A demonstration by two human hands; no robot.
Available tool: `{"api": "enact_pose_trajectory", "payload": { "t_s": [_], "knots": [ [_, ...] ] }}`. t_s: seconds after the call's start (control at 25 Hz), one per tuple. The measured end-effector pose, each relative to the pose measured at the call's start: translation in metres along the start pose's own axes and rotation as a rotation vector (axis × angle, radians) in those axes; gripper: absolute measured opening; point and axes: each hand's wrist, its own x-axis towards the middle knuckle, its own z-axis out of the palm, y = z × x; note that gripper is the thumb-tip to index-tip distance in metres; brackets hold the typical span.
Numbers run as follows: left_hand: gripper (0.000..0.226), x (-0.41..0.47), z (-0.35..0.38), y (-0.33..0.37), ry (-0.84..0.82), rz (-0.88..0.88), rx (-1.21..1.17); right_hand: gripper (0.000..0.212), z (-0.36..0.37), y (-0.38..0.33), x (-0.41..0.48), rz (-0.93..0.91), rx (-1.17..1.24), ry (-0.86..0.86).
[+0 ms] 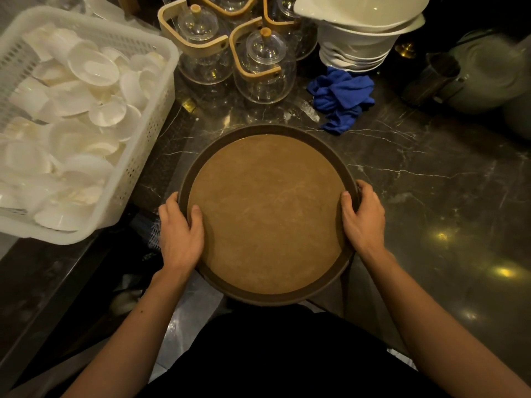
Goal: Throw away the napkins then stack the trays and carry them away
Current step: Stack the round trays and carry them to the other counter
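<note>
A round brown tray (267, 214) with a dark raised rim lies in the middle of the head view, its far half over the dark marble counter and its near edge past the counter's front. My left hand (179, 231) grips the rim on the left, thumb on the tray's inner surface. On the right side my right hand (363, 218) holds the rim the same way. The tray's surface is bare. I cannot tell whether other trays sit under it. No napkins are in sight.
A white plastic basket (149, 116) full of small white dishes stands at the left. Behind the tray are glass teapots with wooden handles (263, 70), a stack of white bowls (359, 38), a crumpled blue cloth (342, 96) and metal pots (485, 70) at far right.
</note>
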Motion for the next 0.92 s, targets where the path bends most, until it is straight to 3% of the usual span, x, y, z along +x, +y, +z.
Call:
{"api": "enact_pose_trajectory", "payload": {
  "t_s": [0.12, 0.28, 0.56, 0.72, 0.92],
  "knots": [
    [0.071, 0.004, -0.010, -0.008, -0.113, 0.029, 0.109, 0.067, -0.004, 0.001, -0.010, 0.054, -0.114, -0.099],
    [0.086, 0.016, -0.017, -0.010, -0.182, 0.032, 0.152, 0.079, -0.002, 0.007, -0.023, 0.131, -0.033, -0.124],
    [0.077, 0.018, -0.021, -0.007, -0.135, 0.056, -0.018, 0.078, 0.001, 0.003, -0.031, 0.145, 0.116, -0.049],
    [0.057, 0.010, -0.028, -0.001, -0.047, 0.082, -0.170, 0.075, -0.002, 0.002, -0.042, 0.111, 0.161, 0.026],
    [0.053, -0.024, -0.038, 0.013, 0.108, 0.100, -0.206, 0.076, -0.020, 0.002, -0.035, 0.008, 0.215, 0.009]
  ]
}}
